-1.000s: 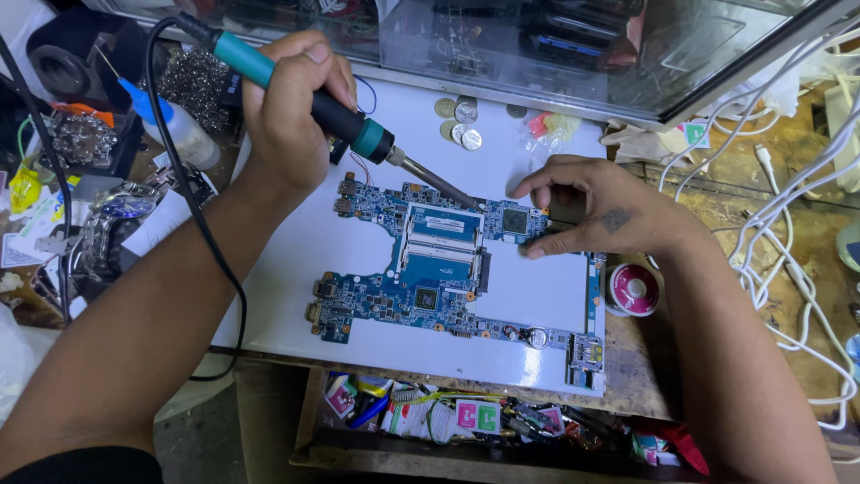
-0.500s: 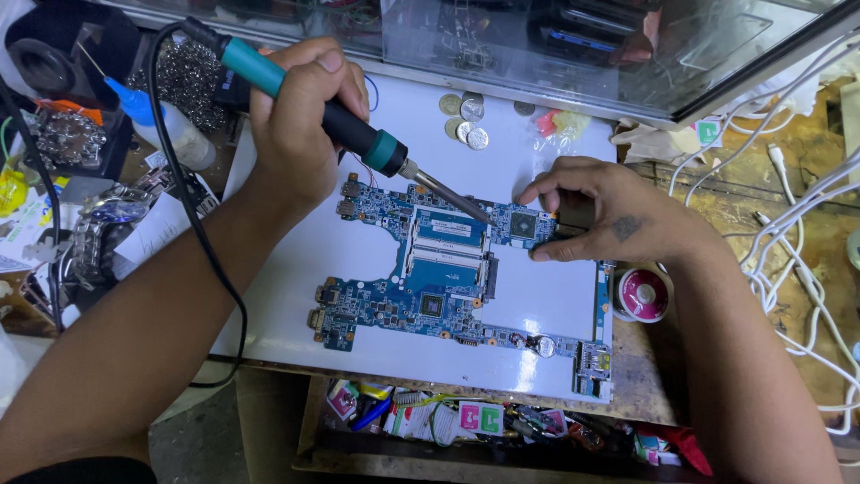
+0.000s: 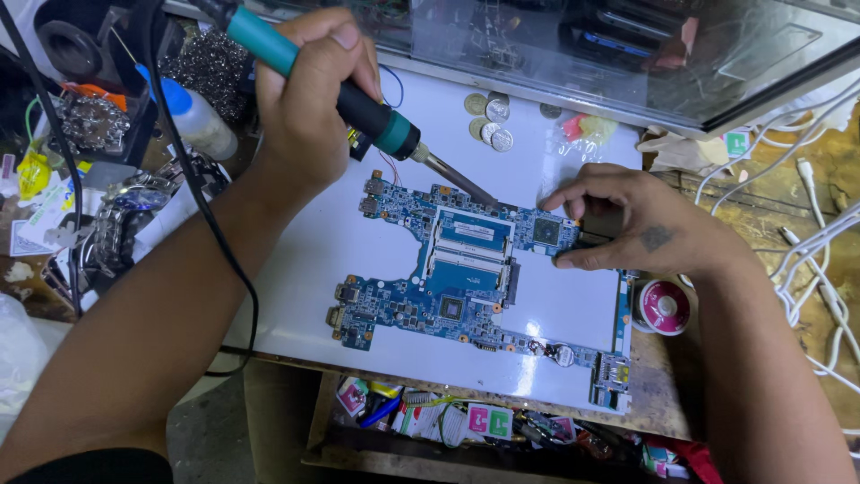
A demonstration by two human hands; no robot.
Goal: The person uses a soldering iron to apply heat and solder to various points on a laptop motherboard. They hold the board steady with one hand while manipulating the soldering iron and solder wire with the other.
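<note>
A blue laptop circuit board [image 3: 466, 260] lies on a white mat [image 3: 296, 260]. My left hand [image 3: 309, 99] grips a soldering iron [image 3: 376, 121] with a teal and black handle. Its metal tip slants down to the board's upper edge, just left of a square black chip [image 3: 546, 230]. My right hand [image 3: 636, 224] is on the board's right end, with fingers on the upper edge and thumb on the lower edge of a dark part there.
Several coins [image 3: 488, 121] lie on the mat behind the board. A red solder spool [image 3: 663, 306] sits right of it, with white cables [image 3: 815, 260] beyond. A glass panel [image 3: 627, 54] leans at the back. A squeeze bottle [image 3: 197, 121] and clutter stand left.
The soldering iron's tip stays at the board's upper edge and my right hand stays on the board's right end. The view has shifted slightly.
</note>
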